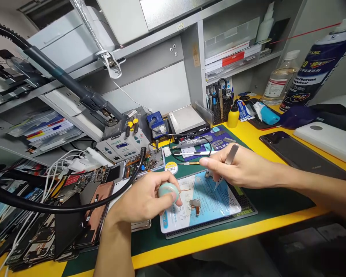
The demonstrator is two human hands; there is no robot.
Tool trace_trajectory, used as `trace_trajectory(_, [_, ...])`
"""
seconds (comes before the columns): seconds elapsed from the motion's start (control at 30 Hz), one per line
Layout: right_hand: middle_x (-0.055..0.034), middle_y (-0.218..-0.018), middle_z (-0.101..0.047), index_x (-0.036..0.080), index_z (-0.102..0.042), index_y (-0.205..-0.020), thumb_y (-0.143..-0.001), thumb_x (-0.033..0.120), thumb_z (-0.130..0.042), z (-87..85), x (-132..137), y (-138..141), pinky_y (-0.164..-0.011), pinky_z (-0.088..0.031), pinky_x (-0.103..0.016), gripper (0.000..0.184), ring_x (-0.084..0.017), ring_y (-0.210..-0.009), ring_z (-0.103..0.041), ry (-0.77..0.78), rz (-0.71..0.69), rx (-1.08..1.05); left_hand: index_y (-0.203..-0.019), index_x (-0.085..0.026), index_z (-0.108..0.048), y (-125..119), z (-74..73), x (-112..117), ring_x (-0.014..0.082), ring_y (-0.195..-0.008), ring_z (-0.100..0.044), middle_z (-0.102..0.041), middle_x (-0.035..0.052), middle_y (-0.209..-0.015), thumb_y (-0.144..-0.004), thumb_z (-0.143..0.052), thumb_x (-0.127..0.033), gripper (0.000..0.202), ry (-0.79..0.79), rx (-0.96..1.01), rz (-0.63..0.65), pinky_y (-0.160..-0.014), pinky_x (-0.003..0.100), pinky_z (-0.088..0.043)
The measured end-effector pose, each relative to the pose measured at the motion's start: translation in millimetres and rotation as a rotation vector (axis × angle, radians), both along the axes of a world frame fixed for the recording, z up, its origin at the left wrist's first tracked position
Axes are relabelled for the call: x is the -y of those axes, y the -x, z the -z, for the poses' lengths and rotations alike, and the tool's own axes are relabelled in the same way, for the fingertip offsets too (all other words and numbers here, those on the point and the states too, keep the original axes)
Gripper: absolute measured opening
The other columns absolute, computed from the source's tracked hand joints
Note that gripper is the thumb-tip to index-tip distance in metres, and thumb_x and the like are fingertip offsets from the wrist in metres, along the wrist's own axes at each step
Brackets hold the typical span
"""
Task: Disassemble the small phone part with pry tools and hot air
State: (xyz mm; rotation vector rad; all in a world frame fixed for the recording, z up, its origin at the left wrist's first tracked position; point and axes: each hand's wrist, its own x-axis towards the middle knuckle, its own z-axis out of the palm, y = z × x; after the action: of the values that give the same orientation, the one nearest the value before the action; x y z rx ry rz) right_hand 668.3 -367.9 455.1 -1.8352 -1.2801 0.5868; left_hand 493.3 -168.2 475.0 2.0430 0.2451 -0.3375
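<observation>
My left hand is closed around a small round teal spool of desoldering braid, and a short copper end sticks out to the right. Metal tweezers are held in my right hand, their tips pointing down over a blue-and-white printed sheet. The right fingertips are close to a thin tool with a gold-coloured part; whether they touch it I cannot tell. On the sheet lies a small metal connector part with a brown flex piece. Another small metal part is partly hidden by my right hand.
A black cable arcs past my left forearm. Stacked phone parts fill the left side. Behind stand a soldering station and a hot plate. A dark phone lies right, near a spray can.
</observation>
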Motion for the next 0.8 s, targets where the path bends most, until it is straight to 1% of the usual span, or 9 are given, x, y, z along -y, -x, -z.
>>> trace_trajectory(0.1, [0.0042, -0.053, -0.039, 0.017, -0.045, -0.055, -0.096, 0.047, -0.053, 4.7, -1.5, 2.9, -0.048, -0.026, -0.025, 0.053, -0.008, -0.050, -0.034, 0.014, -0.031, 0.109, -0.093, -0.018, -0.065, -2.0, -1.0, 2.7, 0.0126, -0.062, -0.058, -0.071, 0.0025, -0.074, -0.083, -0.058, -0.020, 0.013, -0.123, 0.017, 0.028, -0.054, 0.022, -0.040])
trace_trajectory(0.17, [0.0052, -0.054, -0.031, 0.018, -0.037, -0.055, -0.096, 0.046, -0.054, 5.8, -0.9, 2.4, -0.047, -0.022, -0.025, 0.053, -0.008, -0.051, -0.027, 0.034, -0.035, 0.137, -0.095, -0.019, -0.067, -3.3, -0.6, 5.2, 0.0115, -0.057, -0.052, -0.063, -0.0009, -0.066, -0.082, -0.059, -0.022, 0.015, -0.171, 0.007, 0.036, -0.050, 0.022, -0.035])
trace_trajectory(0.23, [0.0054, -0.055, -0.029, 0.018, -0.035, -0.056, -0.095, 0.046, -0.055, 6.2, 1.1, -0.4, -0.046, -0.022, -0.025, 0.052, -0.009, -0.052, -0.026, 0.069, -0.070, 0.151, -0.096, -0.020, -0.067, -4.3, 1.2, 7.9, 0.0101, -0.052, -0.044, -0.053, -0.0040, -0.060, -0.085, -0.059, -0.026, 0.015, -0.224, 0.011, 0.051, -0.046, 0.021, -0.030])
trace_trajectory(0.33, [0.0048, -0.055, -0.040, 0.019, -0.051, -0.061, -0.092, 0.046, -0.060, 5.6, 4.8, -7.8, -0.046, -0.029, -0.023, 0.042, -0.010, -0.052, -0.034, 0.151, -0.149, 0.121, -0.096, -0.023, -0.068, -5.2, 6.4, 11.0, 0.0100, -0.051, -0.040, -0.049, -0.0057, -0.058, -0.088, -0.057, -0.033, 0.016, -0.288, 0.022, 0.081, -0.045, 0.021, -0.029])
trace_trajectory(0.4, [0.0031, -0.057, -0.053, 0.019, -0.065, -0.071, -0.088, 0.048, -0.067, 3.2, 6.5, -13.1, -0.045, -0.033, -0.022, 0.034, -0.011, -0.051, -0.044, 0.245, -0.181, 0.038, -0.095, -0.025, -0.068, -5.8, 10.7, 12.2, 0.0102, -0.050, -0.039, -0.049, -0.0061, -0.058, -0.089, -0.056, -0.035, 0.016, -0.306, 0.004, 0.086, -0.043, 0.021, -0.028])
trace_trajectory(0.47, [0.0012, -0.058, -0.061, 0.020, -0.072, -0.078, -0.083, 0.050, -0.073, -0.2, 7.1, -17.1, -0.042, -0.037, -0.021, 0.031, -0.012, -0.050, -0.052, 0.332, -0.210, -0.058, -0.093, -0.027, -0.068, -6.3, 14.7, 13.3, 0.0101, -0.049, -0.039, -0.050, -0.0064, -0.057, -0.089, -0.055, -0.034, 0.015, -0.318, -0.004, 0.078, -0.041, 0.020, -0.028])
trace_trajectory(0.63, [-0.0020, -0.064, -0.069, 0.019, -0.076, -0.085, -0.078, 0.045, -0.079, -4.8, 6.5, -20.9, -0.043, -0.046, -0.020, 0.027, -0.014, -0.051, -0.060, 0.406, -0.217, -0.236, -0.081, -0.025, -0.069, -7.4, 20.0, 16.5, 0.0090, -0.044, -0.038, -0.050, -0.0069, -0.052, -0.086, -0.057, -0.032, 0.015, -0.350, 0.075, 0.055, -0.037, 0.020, -0.025])
trace_trajectory(0.73, [-0.0035, -0.071, -0.073, 0.020, -0.079, -0.090, -0.078, 0.042, -0.079, -4.1, 6.9, -22.8, -0.047, -0.052, -0.021, 0.026, -0.015, -0.053, -0.064, 0.444, -0.228, -0.238, -0.074, -0.025, -0.068, -8.1, 21.9, 18.1, 0.0080, -0.043, -0.037, -0.048, -0.0080, -0.048, -0.084, -0.058, -0.029, 0.015, -0.404, 0.153, 0.059, -0.037, 0.020, -0.023])
trace_trajectory(0.8, [-0.0038, -0.075, -0.076, 0.021, -0.082, -0.090, -0.073, 0.039, -0.083, -3.2, 7.9, -25.3, -0.047, -0.053, -0.022, 0.024, -0.017, -0.056, -0.067, 0.365, -0.218, -0.190, -0.071, -0.026, -0.068, -9.0, 23.2, 18.9, 0.0073, -0.042, -0.037, -0.047, -0.0092, -0.046, -0.082, -0.058, -0.027, 0.015, -0.430, 0.194, 0.064, -0.037, 0.019, -0.022])
